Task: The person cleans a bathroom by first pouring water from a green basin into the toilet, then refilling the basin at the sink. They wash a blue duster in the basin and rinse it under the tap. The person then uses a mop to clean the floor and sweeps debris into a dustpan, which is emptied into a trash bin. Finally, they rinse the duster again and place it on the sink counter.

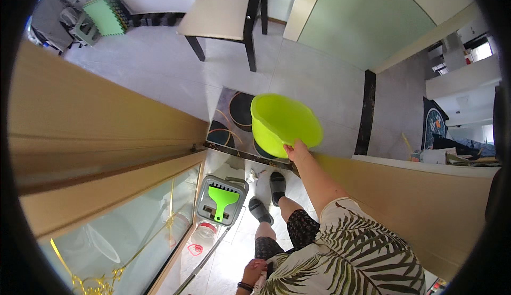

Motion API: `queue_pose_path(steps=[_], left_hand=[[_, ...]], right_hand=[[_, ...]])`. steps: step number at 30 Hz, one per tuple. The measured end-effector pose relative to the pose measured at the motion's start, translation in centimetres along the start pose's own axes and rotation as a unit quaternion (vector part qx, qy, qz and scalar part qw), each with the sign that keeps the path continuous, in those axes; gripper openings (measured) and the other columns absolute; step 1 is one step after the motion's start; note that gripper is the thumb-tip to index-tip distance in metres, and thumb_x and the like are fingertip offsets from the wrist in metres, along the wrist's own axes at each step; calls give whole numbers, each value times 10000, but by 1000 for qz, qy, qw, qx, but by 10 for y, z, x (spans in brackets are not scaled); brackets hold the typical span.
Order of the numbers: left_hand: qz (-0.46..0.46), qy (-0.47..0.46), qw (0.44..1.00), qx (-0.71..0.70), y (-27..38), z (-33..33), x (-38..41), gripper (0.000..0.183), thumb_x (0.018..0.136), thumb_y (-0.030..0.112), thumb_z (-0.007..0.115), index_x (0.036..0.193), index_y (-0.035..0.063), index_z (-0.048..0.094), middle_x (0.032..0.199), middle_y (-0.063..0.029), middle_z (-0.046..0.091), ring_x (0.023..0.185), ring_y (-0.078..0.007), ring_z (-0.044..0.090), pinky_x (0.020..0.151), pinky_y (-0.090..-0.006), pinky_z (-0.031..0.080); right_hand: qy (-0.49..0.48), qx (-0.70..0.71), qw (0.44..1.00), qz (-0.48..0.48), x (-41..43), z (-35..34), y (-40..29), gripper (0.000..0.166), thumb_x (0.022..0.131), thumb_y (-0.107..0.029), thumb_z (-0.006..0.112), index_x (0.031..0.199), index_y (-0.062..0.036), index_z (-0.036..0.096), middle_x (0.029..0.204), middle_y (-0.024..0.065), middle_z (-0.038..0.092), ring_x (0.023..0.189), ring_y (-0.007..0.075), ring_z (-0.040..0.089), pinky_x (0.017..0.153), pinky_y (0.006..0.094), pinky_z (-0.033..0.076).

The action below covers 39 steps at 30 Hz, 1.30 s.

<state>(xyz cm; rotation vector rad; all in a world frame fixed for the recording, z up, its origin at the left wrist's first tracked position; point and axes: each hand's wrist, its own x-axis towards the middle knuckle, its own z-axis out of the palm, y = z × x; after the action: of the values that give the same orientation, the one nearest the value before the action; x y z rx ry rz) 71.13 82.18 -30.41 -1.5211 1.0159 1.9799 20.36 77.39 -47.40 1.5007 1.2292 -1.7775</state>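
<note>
My right hand [296, 151] grips the near rim of a bright green plastic basin [285, 119] with my arm stretched forward. The basin is tilted and its inside looks bare. It hangs over a patterned doormat [223, 115] and hides part of it. My left hand [254, 272], a dark band at the wrist, is at my waist beside the hem of my leaf-print shirt [359, 251]. Its fingers are curled, and whether they hold anything is not clear. Left of my feet is a grey bucket [202, 211] with a green scraper-shaped dustpan or squeegee [221, 199] lying on top.
A dark threshold [255, 158] crosses the doorway past my slippers [277, 187]. A glass-panelled door [119, 231] stands left. A clear plastic jug [204, 233] and a metal pole [203, 261] are by the bucket. Ahead is a chair [219, 11]; a wooden panel [399, 199] is right.
</note>
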Motion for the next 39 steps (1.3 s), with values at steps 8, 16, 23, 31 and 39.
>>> queue_pose_path(steps=[8, 16, 23, 31, 39], left_hand=[[-32, 34, 941, 336, 93, 71, 5, 292, 803, 283, 637, 973, 55, 568, 873, -149, 615, 803, -267, 600, 696, -373, 474], [10, 70, 971, 230, 23, 36, 25, 191, 836, 200, 610, 953, 59, 558, 874, -141, 601, 793, -272, 593, 687, -381, 478], [78, 28, 958, 274, -21, -5, 46, 193, 821, 201, 647, 955, 75, 588, 816, -126, 600, 737, -227, 618, 640, -342, 502], [82, 94, 970, 208, 3, 13, 33, 129, 790, 142, 638, 875, 49, 609, 794, -115, 621, 674, -219, 624, 599, -314, 495], [117, 101, 969, 191, -23, 25, 17, 172, 783, 182, 610, 905, 63, 595, 820, -135, 624, 765, -284, 611, 665, -358, 485]], right_hand=[[-61, 160, 980, -104, 140, 18, -28, 267, 894, -211, 513, 1136, -106, 472, 1049, 94, 552, 879, 223, 548, 716, 356, 508], [19, 190, 968, -166, 227, 2, -30, 264, 906, -197, 492, 1118, -42, 473, 1030, 85, 570, 858, 218, 563, 663, 305, 511], [-28, 18, 977, -211, 277, -10, -77, 420, 921, -358, 469, 1187, -37, 419, 1211, 111, 456, 1019, 255, 497, 791, 359, 494], [-156, -282, 947, 6, 229, -26, 29, 399, 889, -413, 486, 1071, -59, 508, 899, 73, 576, 702, 229, 570, 651, 358, 476], [-269, -594, 751, -102, 71, -135, 186, 278, 895, -260, 496, 1129, -114, 533, 931, 52, 611, 691, 157, 615, 521, 281, 450]])
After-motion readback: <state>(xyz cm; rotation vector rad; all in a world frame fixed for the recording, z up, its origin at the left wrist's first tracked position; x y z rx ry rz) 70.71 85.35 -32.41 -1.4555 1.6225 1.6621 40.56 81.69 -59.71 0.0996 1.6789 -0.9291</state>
